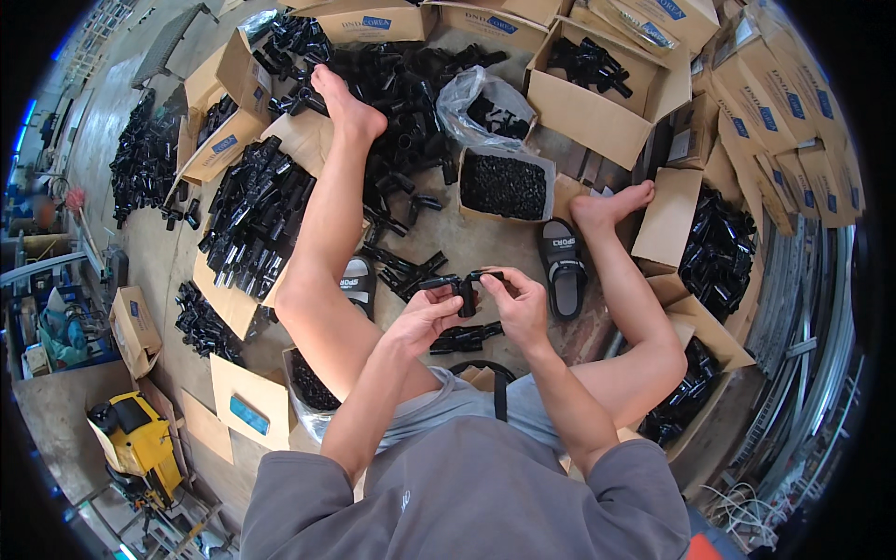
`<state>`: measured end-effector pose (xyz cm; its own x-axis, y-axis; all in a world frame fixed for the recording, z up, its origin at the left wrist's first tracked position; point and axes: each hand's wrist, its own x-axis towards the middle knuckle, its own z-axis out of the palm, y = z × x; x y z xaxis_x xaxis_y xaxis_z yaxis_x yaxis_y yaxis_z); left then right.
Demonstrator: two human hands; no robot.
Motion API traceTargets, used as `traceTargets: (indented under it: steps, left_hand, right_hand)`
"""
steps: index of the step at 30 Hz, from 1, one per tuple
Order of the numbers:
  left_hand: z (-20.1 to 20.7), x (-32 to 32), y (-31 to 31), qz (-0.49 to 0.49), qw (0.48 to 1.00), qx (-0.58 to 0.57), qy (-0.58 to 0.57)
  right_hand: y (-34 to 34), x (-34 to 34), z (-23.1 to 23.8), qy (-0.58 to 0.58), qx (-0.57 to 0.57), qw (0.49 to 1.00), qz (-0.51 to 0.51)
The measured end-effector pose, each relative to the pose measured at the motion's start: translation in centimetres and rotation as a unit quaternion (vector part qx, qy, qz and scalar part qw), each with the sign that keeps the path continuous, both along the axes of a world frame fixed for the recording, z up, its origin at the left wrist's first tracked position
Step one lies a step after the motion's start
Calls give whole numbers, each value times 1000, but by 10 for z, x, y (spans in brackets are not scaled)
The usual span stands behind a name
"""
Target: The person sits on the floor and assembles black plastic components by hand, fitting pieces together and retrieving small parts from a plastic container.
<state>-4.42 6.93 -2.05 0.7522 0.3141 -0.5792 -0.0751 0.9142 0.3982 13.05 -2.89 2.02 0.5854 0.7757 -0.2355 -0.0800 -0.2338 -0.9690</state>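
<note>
In front of my lap, my left hand [420, 319] is closed around a black tubular fitting [467, 299] with branching ends. Thumb and fingers of my right hand [523, 310] pinch a small dark piece [486, 274] at the fitting's upper right; whether it is a separate part, I cannot tell. Below my hands lie more black fittings [467, 337] on the floor. Ahead of them stands an open-topped box of small black parts [505, 186], beside a clear plastic bag [457, 98] with similar pieces.
Heaps of black fittings [257, 210] lie to the left and far side. Open cardboard boxes [597, 112] of fittings stand around my bare legs. A slide sandal [564, 271] rests between my legs. A phone [248, 415] lies on cardboard, near a yellow machine [147, 445]. Metal lengths [793, 373] line the right.
</note>
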Motion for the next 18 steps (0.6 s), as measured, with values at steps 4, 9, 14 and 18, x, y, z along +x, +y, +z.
traceTargets:
  steps: [4,9,14,18]
  left_hand:
    - [-3,-4,11,-43,999,32,8]
    - [-9,-7,14,-5,1000,-7,2]
    - [-4,-6,24,-14,999,17,30]
    - [-9,-5,23,10,999,9,47]
  right_hand:
    - [9,1,2,-20,-14,999,20]
    - [20,2,8,-44,-13,999,26]
    - [29,-2,17,-83,-5,996,25]
    - [39,-3,20,-103,-13,994,17]
